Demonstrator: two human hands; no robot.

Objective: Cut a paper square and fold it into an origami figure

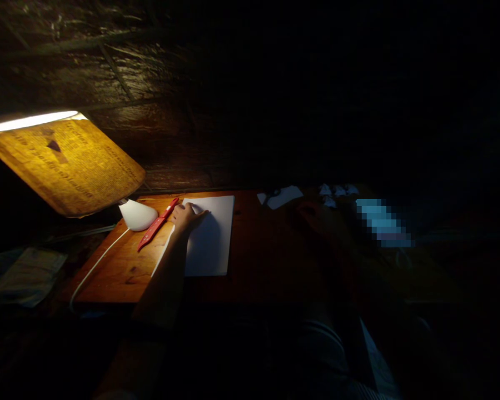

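On the left part of a stack of white paper (214, 244) rests my left hand (184, 216), its thumb stretched out to the right, apart from the fingers. No held thing shows in it. Just left of this hand lies a long, narrow red object (154, 230) with small pale marks and a pointed end. My right hand (310, 214) is in deep shadow over the right side of the table, and its fingers are too dark to make out. Near it lie a white paper piece (289, 195) with a dark object (273, 194) on it, and several small folded white papers (328, 200).
A lamp with a white base (136, 215) and a printed brown shade (70, 166) lights the left side of the wooden table (120, 261). Its white cord (95, 264) hangs over the table's edge. A bright blurred-out screen (383, 222) glows at the right.
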